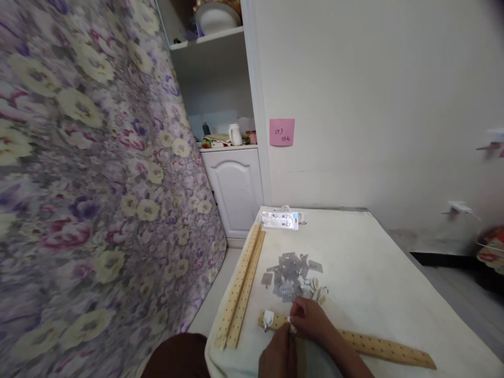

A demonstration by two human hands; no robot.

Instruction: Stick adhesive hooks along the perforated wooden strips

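Observation:
Both my hands meet over a perforated wooden strip (378, 347) that lies across the near end of the white-covered table (370, 262). My right hand (313, 321) is closed in a pinch on a small white piece at the strip's left part. My left hand (277, 357) is curled just below it, touching the strip; what it holds is hidden. A small white hook (268, 319) sits on the strip's left end. A pile of small grey adhesive hooks (291, 275) lies just beyond my hands.
Two more perforated strips (242, 289) lie side by side along the table's left edge. A clear blister pack (280, 220) rests at the far end. A floral curtain (86, 173) hangs on the left, a white cabinet (234, 184) behind. A pink note (282, 132) sticks to the wall.

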